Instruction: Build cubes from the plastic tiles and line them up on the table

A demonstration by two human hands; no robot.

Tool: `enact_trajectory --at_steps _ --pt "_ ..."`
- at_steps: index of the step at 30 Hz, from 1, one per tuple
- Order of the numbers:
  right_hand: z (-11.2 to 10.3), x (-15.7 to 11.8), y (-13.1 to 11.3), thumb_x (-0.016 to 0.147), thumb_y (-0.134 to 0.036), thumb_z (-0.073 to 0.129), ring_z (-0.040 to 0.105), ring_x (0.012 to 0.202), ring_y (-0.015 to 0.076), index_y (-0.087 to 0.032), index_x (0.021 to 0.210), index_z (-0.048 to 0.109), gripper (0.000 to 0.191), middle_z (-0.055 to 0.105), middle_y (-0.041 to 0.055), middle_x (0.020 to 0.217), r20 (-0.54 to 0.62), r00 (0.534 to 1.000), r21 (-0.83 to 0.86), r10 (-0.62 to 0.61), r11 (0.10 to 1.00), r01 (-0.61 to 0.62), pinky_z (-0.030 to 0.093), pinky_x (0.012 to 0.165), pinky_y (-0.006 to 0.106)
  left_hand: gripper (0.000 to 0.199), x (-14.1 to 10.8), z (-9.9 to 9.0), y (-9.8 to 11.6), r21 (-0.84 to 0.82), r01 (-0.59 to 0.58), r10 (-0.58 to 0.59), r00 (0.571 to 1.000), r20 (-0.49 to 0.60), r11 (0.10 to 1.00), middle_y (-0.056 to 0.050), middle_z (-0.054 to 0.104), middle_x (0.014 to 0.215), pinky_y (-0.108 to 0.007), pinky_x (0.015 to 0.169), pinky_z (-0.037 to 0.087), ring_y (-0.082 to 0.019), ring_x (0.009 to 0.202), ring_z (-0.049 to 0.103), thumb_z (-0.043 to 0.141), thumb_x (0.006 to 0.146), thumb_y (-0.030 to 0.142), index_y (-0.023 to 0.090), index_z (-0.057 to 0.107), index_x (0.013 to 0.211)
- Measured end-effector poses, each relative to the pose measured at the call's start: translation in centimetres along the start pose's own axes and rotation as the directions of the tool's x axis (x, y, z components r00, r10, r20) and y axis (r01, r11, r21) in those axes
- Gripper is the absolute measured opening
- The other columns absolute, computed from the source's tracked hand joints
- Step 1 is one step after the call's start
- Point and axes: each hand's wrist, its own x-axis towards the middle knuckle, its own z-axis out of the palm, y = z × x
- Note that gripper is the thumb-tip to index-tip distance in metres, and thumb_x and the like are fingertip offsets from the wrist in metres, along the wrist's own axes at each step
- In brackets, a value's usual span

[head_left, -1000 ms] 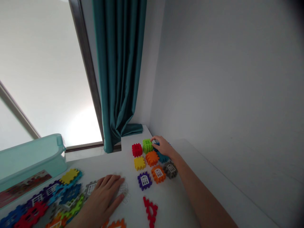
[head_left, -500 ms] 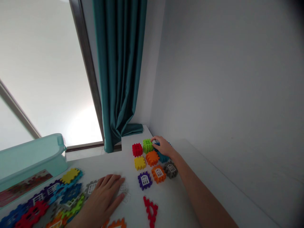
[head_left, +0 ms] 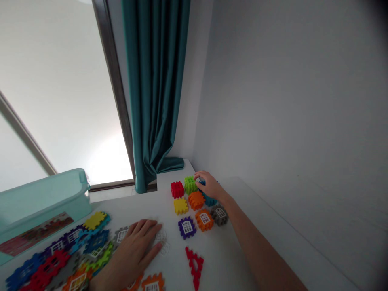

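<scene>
My left hand (head_left: 136, 248) lies on the white table with its fingers spread, beside a grey window piece (head_left: 120, 234) and clear window pieces (head_left: 160, 236). At the far end my right hand (head_left: 209, 186) reaches over blue pieces (head_left: 209, 200), its thumb and index finger curved near the green stack (head_left: 190, 184); whether it grips a blue piece is hidden. Close by stand a red stack (head_left: 177, 189), a yellow stack (head_left: 181, 206) and an orange stack (head_left: 196, 200). Nearer are purple (head_left: 187, 227), orange (head_left: 204, 219) and grey (head_left: 219, 214) window pieces.
A red triangular piece (head_left: 194, 268) lies at the front, with orange pieces (head_left: 153, 283) to its left. Mixed loose pieces (head_left: 50, 266) spread along the left, beside a teal bin (head_left: 66, 194). A green curtain (head_left: 157, 101) hangs behind the table, and a wall is on the right.
The view has shifted slightly, so the table items appear a little further right. Both hands keep nearly the same places among the pieces.
</scene>
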Motion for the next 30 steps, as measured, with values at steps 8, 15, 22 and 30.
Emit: enact_trajectory --at_steps 8,15,22,30 --pt "0.3 -0.1 -5.5 0.085 -0.015 0.055 0.056 0.113 0.0273 -0.022 0.096 0.065 0.017 0.066 0.0090 0.113 0.024 0.998 -0.023 -0.060 0.998 0.060 0.039 0.106 0.048 0.040 0.2 -1.1 1.0 -0.014 0.025 -0.024 0.998 0.057 1.000 -0.009 0.061 0.134 -0.048 0.105 0.043 -0.029 0.123 0.053 0.048 0.100 0.043 0.026 0.057 0.135" --pt "1.1 -0.8 -10.8 0.087 -0.014 0.055 0.057 0.113 0.0258 -0.022 0.097 0.065 0.017 0.067 0.0081 0.113 0.083 0.989 -0.034 -0.126 0.991 0.129 0.038 0.106 0.046 0.038 0.2 -1.7 1.5 -0.045 0.050 -0.047 0.996 0.074 0.998 -0.008 0.059 0.134 -0.049 0.104 0.041 -0.030 0.124 0.051 0.051 0.099 0.040 0.026 0.057 0.134" --pt "2.6 -2.9 -13.1 0.087 -0.013 0.056 0.058 0.110 0.0245 -0.022 0.101 0.064 0.019 0.067 0.0070 0.111 0.143 0.977 -0.041 -0.159 0.985 0.166 0.037 0.107 0.046 0.036 0.0 -2.3 1.3 -0.066 -0.003 0.007 0.999 0.050 0.998 -0.008 0.060 0.132 -0.045 0.104 0.042 -0.028 0.122 0.053 0.049 0.101 0.039 0.024 0.056 0.132" --pt "2.9 -5.9 -14.6 0.088 -0.015 0.056 0.059 0.112 0.0255 -0.023 0.098 0.065 0.015 0.068 0.0078 0.112 0.168 0.974 -0.064 -0.152 0.984 0.165 0.041 0.106 0.046 0.032 -0.2 -3.7 1.2 -0.060 -0.034 0.037 0.998 0.044 0.998 -0.008 0.061 0.129 -0.043 0.102 0.043 -0.028 0.119 0.056 0.053 0.098 0.040 0.023 0.060 0.124"
